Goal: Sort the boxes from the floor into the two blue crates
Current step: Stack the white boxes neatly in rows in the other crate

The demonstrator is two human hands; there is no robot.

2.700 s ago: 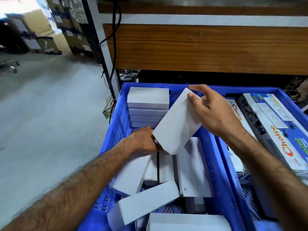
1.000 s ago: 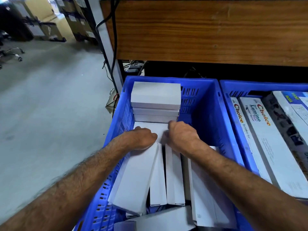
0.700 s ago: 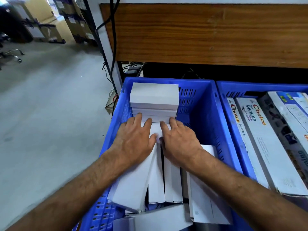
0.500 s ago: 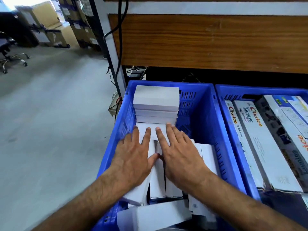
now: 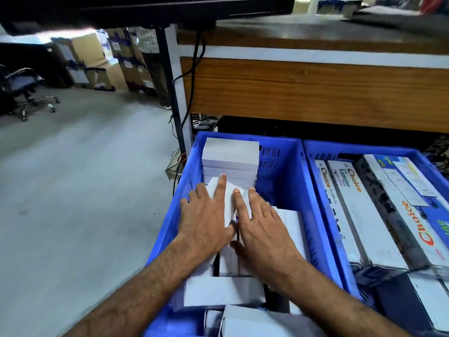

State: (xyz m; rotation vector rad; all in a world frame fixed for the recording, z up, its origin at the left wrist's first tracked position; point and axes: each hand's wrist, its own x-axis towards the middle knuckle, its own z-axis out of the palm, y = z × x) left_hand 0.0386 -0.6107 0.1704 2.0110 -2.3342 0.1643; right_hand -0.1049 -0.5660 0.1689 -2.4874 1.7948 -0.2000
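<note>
Two blue crates stand side by side under a desk. The left crate (image 5: 289,171) holds plain white boxes: a stack (image 5: 230,156) at its far end and several long ones (image 5: 291,222) lying flat. My left hand (image 5: 206,220) and my right hand (image 5: 262,227) lie side by side, fingers straight, pressing down on the flat white boxes just in front of the stack. The right crate (image 5: 315,152) holds long printed boxes (image 5: 379,215) marked Choice.
A wooden desk panel (image 5: 315,88) rises right behind the crates, with a black cable (image 5: 194,69) hanging at its left leg. Grey floor (image 5: 73,190) stretches to the left. An office chair (image 5: 24,88) and stacked cardboard cartons (image 5: 102,59) stand far back left.
My hands set a white box into the left crate, then flattened from curled to straight fingers on the boxes. The view has tilted up, showing more desk.
</note>
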